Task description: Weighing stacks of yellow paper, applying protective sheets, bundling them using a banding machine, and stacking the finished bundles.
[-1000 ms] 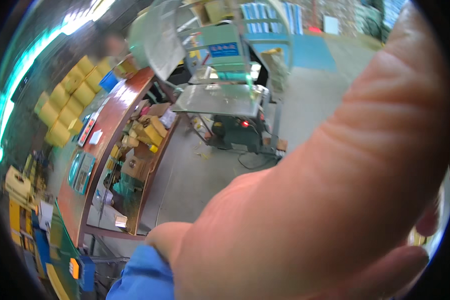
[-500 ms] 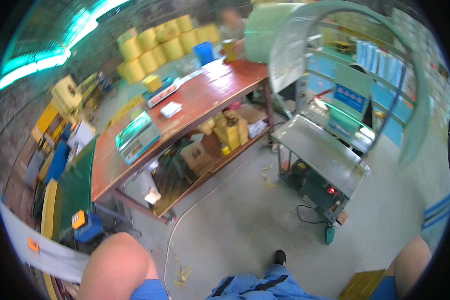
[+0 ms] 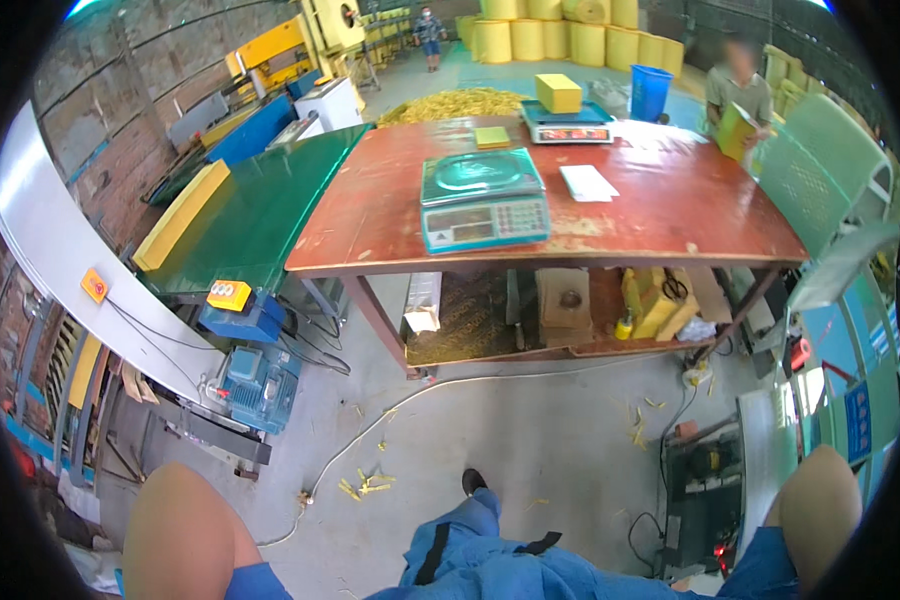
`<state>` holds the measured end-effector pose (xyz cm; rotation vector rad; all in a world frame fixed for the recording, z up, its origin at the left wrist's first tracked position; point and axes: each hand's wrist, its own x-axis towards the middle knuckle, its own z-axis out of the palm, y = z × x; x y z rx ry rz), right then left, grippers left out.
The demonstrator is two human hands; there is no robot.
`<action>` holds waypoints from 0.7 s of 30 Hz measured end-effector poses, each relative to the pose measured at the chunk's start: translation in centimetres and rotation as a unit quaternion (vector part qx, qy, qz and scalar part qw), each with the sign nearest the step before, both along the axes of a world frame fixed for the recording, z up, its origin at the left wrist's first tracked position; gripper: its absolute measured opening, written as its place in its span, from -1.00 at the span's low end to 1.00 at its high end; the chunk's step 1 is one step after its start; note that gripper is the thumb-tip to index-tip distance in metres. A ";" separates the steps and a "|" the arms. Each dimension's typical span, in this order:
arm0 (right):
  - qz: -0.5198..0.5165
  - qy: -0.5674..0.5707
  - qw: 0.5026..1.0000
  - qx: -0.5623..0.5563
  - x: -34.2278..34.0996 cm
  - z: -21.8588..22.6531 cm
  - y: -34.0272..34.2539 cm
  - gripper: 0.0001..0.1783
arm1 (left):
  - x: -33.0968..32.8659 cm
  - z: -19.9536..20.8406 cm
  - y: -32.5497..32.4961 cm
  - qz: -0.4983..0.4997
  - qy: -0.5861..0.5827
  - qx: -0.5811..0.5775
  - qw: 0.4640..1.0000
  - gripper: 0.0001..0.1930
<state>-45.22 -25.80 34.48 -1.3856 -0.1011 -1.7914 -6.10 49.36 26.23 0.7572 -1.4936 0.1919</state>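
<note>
Both my hands are out of the picture. Only my left arm (image 3: 185, 535) at the lower left and my right arm (image 3: 820, 510) at the lower right show, bent at the elbow below blue sleeves. Ahead stands a red-topped table (image 3: 370, 225). A teal-rimmed digital scale (image 3: 482, 205) sits near its front edge. Farther back, a second scale (image 3: 568, 128) bears a yellow block (image 3: 558, 93). A flat yellow piece (image 3: 491, 138) and a white sheet of paper (image 3: 589, 184) lie close by.
A green conveyor belt (image 3: 270, 215) with a long yellow block (image 3: 182, 215) adjoins the table's left. A cable (image 3: 400, 400) crosses the floor among yellow scraps. At right stands a metal-topped machine (image 3: 760, 430). A co-worker (image 3: 735, 90) at the far right holds a yellow block.
My view has swung left, so the table now lies straight ahead and the machine has shifted to the right edge. The yellow block beside my right arm has gone out of sight.
</note>
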 end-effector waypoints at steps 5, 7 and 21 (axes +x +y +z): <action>0.015 -0.009 0.999 -0.030 12.0 0.0 -7.2 -0.54 | 4.7 2.1 -22.5 0.085 -0.043 -0.047 0.994 -0.45; 0.024 -0.013 0.999 -0.028 15.9 0.1 -9.6 -0.55 | 6.6 3.5 -25.5 0.122 -0.061 -0.051 0.989 -0.45; 0.199 0.435 0.871 0.118 29.3 -6.8 -17.6 -0.66 | 8.2 8.0 -70.2 0.254 -0.078 0.368 0.891 -0.39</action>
